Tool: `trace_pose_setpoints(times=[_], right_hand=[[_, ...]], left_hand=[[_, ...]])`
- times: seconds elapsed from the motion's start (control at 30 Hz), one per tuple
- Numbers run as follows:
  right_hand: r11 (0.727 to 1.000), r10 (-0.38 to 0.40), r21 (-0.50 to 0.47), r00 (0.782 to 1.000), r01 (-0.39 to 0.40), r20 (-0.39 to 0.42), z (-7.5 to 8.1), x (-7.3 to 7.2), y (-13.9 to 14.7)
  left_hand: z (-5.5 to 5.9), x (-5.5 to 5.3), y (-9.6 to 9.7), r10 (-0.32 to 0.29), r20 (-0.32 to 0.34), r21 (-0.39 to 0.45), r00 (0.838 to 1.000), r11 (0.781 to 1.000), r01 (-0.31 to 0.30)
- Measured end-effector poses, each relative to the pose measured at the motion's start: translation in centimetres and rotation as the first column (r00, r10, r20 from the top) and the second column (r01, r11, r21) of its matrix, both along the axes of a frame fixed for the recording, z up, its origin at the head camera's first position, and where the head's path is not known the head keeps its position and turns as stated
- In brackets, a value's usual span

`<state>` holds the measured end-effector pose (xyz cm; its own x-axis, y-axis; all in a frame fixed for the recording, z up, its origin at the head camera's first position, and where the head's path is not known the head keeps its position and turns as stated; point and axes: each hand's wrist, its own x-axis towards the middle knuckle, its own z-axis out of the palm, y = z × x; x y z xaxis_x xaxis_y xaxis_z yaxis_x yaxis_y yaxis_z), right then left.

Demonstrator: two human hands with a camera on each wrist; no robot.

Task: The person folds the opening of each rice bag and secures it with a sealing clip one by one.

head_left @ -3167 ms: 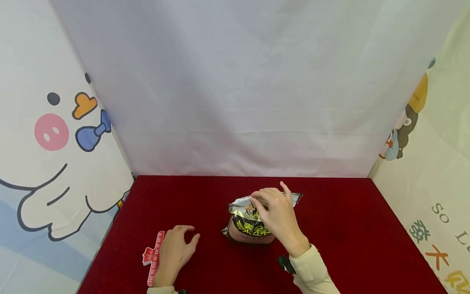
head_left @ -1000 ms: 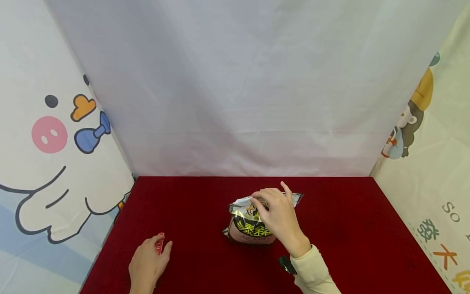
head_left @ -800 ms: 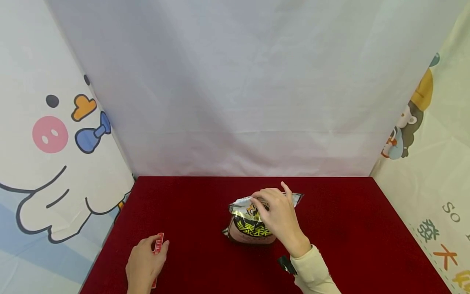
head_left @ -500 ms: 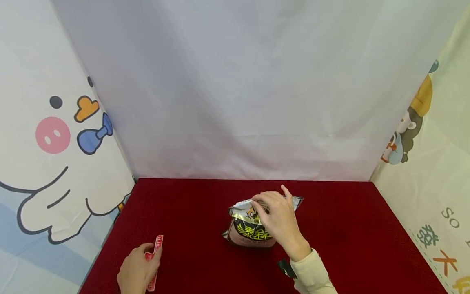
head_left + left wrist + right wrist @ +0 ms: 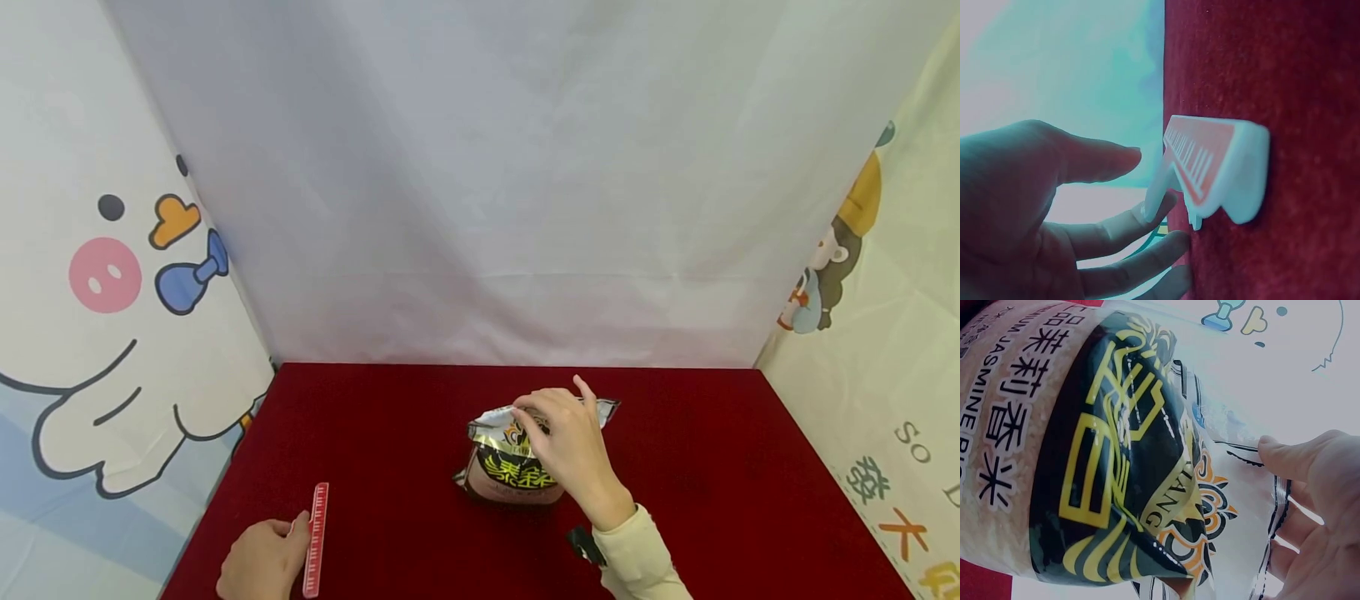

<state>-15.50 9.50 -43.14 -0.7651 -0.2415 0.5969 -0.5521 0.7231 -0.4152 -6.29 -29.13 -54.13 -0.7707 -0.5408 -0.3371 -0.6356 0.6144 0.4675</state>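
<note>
A bag of jasmine rice (image 5: 517,471) stands upright on the dark red tabletop, its silvery top folded over. My right hand (image 5: 566,433) pinches that top edge; in the right wrist view the thumb (image 5: 1291,456) lies on the near face and the other fingers sit behind. At the front left, a red and white bag clip (image 5: 316,542) lies beside my left hand (image 5: 262,560). In the left wrist view, the index fingertip meets the clip's white handle (image 5: 1159,190), while the thumb (image 5: 1100,161) stays a small gap away from it.
The dark red table (image 5: 675,467) is bounded at the back by a white cloth backdrop (image 5: 480,183). Printed cloth panels with cartoon figures rise along its left (image 5: 135,375) and right sides.
My left hand has moved leftward and toward the front edge, from over the clip to its left side, with thumb and fingers drawing closer together. My right hand keeps its pinch on the rice bag.
</note>
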Motion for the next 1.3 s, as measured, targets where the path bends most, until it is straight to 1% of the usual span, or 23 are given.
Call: trace_pose_setpoints(times=[0.1,0.23,0.33,0.47,0.6,0.8,1.07,1.17,1.3], right_hand=[[1.000,-0.002,0.002,1.000,0.002,-0.001,0.1,0.0,0.0],[1.000,-0.004,0.005,1.000,0.004,-0.005,0.1,0.1,0.0],[1.000,-0.003,0.004,1.000,0.003,0.000,0.2,0.1,-0.1],[1.000,-0.004,0.004,1.000,0.004,0.005,0.2,0.2,-0.1],[1.000,-0.008,0.004,1.000,0.008,0.001,0.4,0.1,0.0],[1.000,-0.008,0.000,1.000,0.008,0.009,0.4,0.2,0.0],[1.000,-0.007,0.003,1.000,0.007,-0.001,0.4,0.2,0.0],[1.000,-0.006,0.003,1.000,0.006,0.000,0.3,0.1,0.0],[1.000,-0.003,0.003,1.000,0.003,0.001,0.2,0.1,0.0]], left_hand=[[0.1,0.1,-0.2,-0.014,0.003,0.006,1.000,1.000,0.014],[0.4,0.1,-0.3,-0.062,-0.005,0.015,0.998,0.998,0.062],[0.8,0.1,-0.3,-0.099,0.001,0.035,0.995,0.994,0.099],[1.3,0.1,-0.1,-0.099,-0.025,0.041,0.995,0.994,0.100],[1.5,-0.1,0.1,-0.099,-0.049,0.021,0.994,0.995,0.100],[1.5,-0.1,0.1,-0.133,0.007,0.025,0.991,0.991,0.133],[1.6,0.0,0.0,-0.158,0.040,0.021,0.987,0.987,0.157],[1.8,0.2,-0.2,-0.172,0.037,0.018,0.984,0.985,0.172],[2.1,0.3,-0.2,-0.185,0.001,0.026,0.983,0.982,0.185]])
